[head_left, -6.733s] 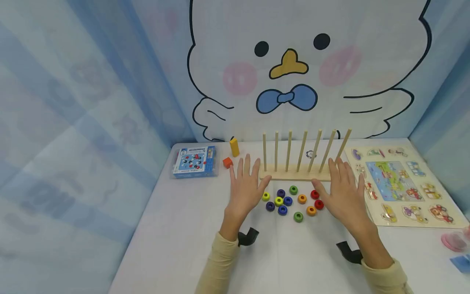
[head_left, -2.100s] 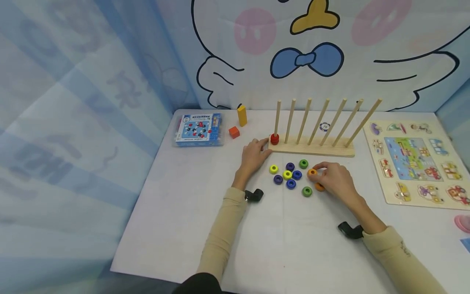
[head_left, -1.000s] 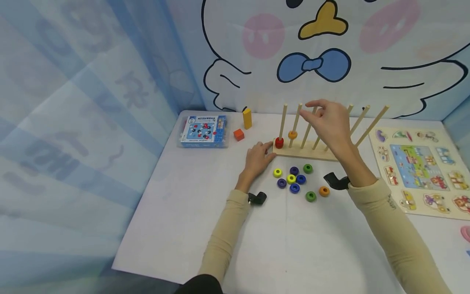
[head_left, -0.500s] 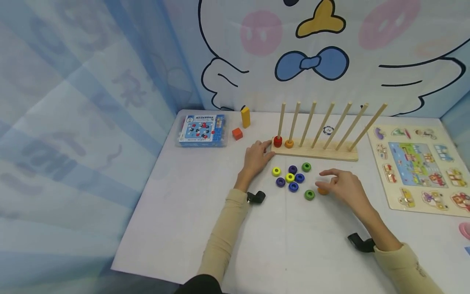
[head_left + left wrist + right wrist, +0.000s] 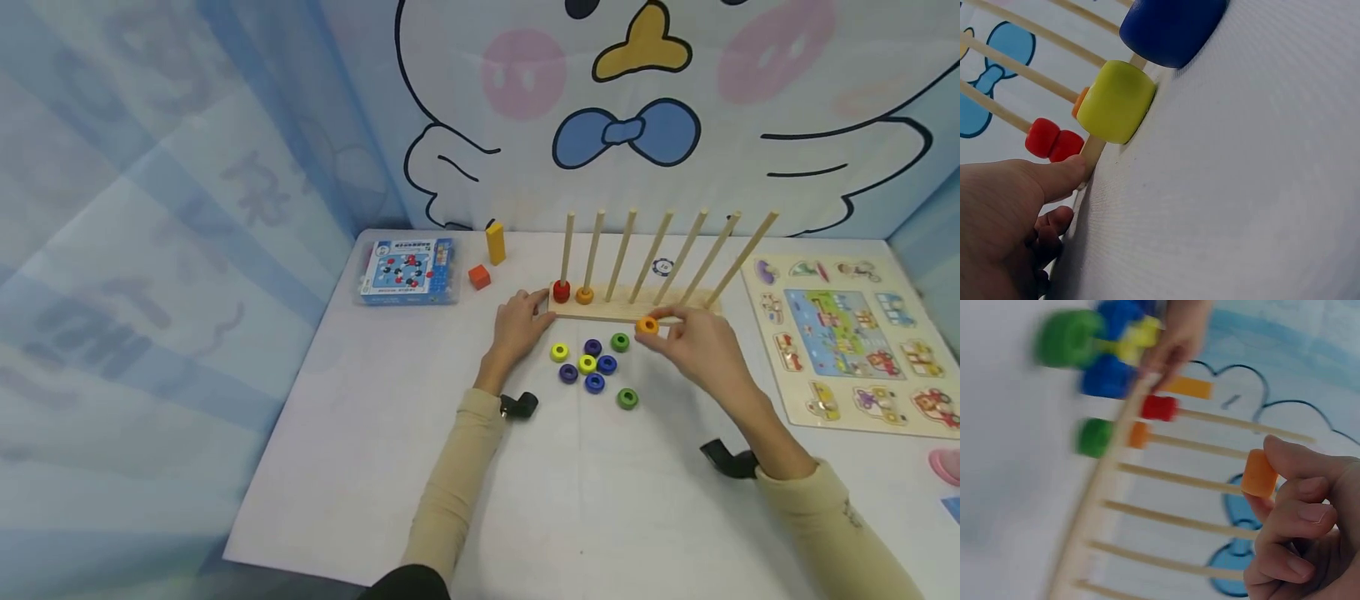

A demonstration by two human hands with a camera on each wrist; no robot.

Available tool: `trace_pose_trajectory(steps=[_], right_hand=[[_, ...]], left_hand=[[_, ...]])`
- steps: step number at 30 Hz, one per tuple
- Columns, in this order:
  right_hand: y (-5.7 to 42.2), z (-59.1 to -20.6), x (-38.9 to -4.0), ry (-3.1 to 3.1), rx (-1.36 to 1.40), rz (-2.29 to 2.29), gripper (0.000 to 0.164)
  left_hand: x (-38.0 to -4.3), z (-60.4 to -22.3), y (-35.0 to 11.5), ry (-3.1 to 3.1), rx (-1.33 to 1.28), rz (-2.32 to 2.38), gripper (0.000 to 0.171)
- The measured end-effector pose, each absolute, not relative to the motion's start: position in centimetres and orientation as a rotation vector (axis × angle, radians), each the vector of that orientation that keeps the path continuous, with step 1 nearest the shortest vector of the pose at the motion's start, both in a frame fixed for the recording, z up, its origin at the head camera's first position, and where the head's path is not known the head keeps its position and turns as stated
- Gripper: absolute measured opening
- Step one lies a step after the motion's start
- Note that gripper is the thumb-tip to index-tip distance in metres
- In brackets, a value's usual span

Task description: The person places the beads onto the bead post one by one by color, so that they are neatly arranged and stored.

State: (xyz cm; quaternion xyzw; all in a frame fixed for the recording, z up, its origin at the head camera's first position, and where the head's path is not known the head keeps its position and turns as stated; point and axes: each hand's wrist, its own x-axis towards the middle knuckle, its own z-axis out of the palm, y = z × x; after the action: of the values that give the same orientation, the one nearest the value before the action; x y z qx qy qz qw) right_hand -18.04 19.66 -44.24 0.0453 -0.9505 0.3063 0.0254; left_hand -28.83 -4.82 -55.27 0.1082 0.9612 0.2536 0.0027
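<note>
A wooden peg rack (image 5: 628, 307) with a row of upright dowels stands at the back of the table. Two red beads (image 5: 1159, 408) sit on its leftmost peg and one orange bead (image 5: 584, 295) is at the foot of the second. My left hand (image 5: 516, 332) holds the rack's left end, thumb at the front edge. Between thumb and index finger my right hand (image 5: 705, 348) pinches another orange bead (image 5: 1259, 474), raised in front of the rack. Left of that hand lie loose green beads (image 5: 627, 398), yellow beads (image 5: 559, 352), and several blue and purple beads (image 5: 595, 383).
A boxed set (image 5: 408, 272) lies at the back left, beside an orange-red cube (image 5: 479, 277) and a standing yellow block (image 5: 495, 243). On the right is a wooden picture puzzle board (image 5: 772, 392). A pink item (image 5: 947, 465) sits at the right edge.
Red beads went onto the first peg and an orange bead slid down the second. The right hand returned to the table, took the other orange bead and lifted it toward the rack. Left hand stays.
</note>
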Motion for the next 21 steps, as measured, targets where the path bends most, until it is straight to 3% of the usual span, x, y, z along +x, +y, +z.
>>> trace_pose_trajectory(steps=[10,16,21], right_hand=[[15.0,-33.9,-24.8,-2.712,0.194,0.957,0.048],[13.7,-33.9,-27.2,-2.794,0.179,0.914,0.049],[13.6,-35.4,-27.3,-2.779,0.194,0.886,0.048]], left_hand=[[-28.8,-55.2,-5.0,3.011,0.362,0.791,0.052],[-28.8,-55.1,-5.0,2.999,0.37,0.819,0.052],[-28.9,-55.0,-5.1,2.99,0.364,0.802,0.052]])
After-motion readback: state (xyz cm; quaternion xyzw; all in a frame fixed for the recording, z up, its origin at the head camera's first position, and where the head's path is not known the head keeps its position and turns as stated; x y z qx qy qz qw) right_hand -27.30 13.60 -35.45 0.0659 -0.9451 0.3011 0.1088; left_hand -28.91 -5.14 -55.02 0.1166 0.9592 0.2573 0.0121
